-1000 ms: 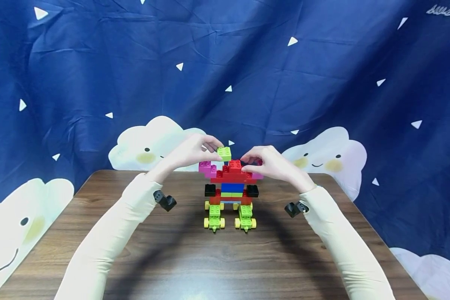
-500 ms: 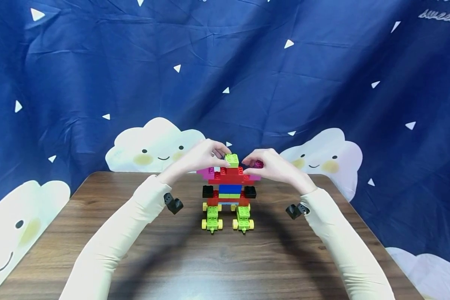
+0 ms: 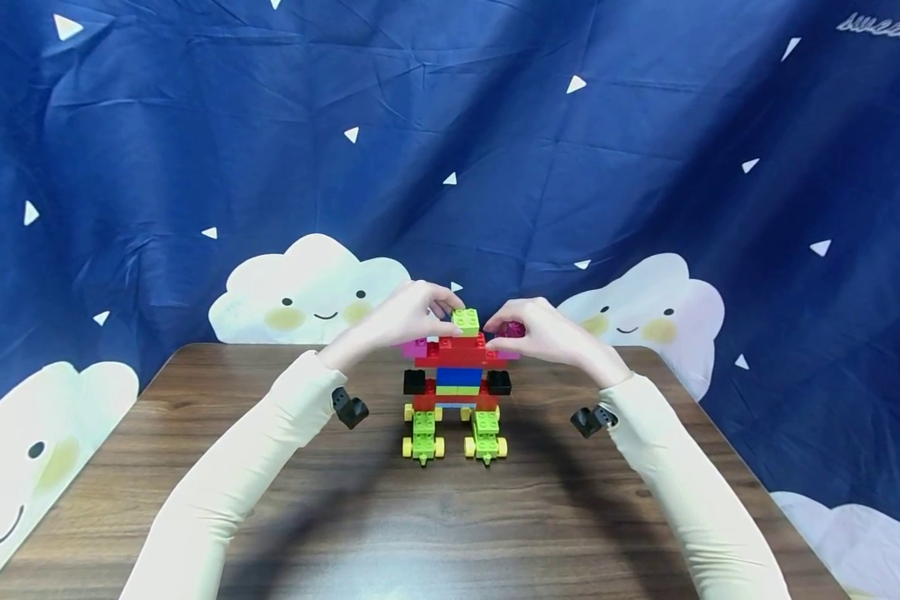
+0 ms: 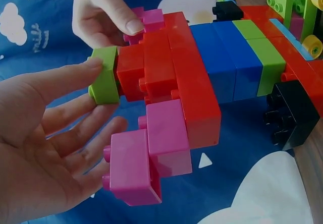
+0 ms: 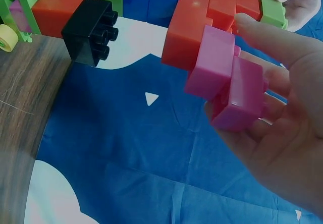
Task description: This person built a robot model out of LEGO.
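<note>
A toy-brick figure (image 3: pixel 461 377) stands upright on the table, its red, blue and green middle above two green wheeled feet. At its top sits a lime-green brick (image 4: pixel 105 75), which my left hand (image 3: pixel 405 315) pinches between thumb and fingers. It meets the red brick (image 4: pixel 131 65) below; whether it is pressed fully down I cannot tell. My right hand (image 3: pixel 543 332) holds the figure's upper right side, thumb on the red bricks and fingers curled behind the pink bricks (image 5: pixel 237 93). More pink bricks (image 4: pixel 151 148) stick out beside my left hand.
Black bricks (image 3: pixel 415 382) jut from both sides of the figure. The wooden table (image 3: pixel 330 500) stretches toward me. Behind its far edge hangs a blue curtain (image 3: pixel 450 108) printed with clouds and triangles.
My left hand has moved right and slightly down, bringing the lime-green brick from above the left shoulder onto the red top. My right hand has stayed beside the figure's top.
</note>
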`<control>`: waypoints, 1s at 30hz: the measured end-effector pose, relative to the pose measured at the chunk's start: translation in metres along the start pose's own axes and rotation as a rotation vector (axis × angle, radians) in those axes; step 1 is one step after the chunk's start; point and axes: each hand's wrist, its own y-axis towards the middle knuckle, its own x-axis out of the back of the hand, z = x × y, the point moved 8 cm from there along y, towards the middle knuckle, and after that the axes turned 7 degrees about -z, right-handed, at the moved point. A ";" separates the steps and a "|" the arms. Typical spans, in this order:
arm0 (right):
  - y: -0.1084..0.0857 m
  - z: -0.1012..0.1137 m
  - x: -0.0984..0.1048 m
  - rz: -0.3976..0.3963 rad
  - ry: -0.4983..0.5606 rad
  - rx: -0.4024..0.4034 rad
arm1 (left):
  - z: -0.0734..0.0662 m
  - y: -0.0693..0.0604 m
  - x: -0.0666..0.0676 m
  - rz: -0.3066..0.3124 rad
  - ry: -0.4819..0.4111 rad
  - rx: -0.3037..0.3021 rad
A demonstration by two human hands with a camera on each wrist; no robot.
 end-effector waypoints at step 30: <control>0.000 0.001 -0.001 0.001 0.015 0.016 | -0.003 0.005 0.002 0.017 0.057 -0.124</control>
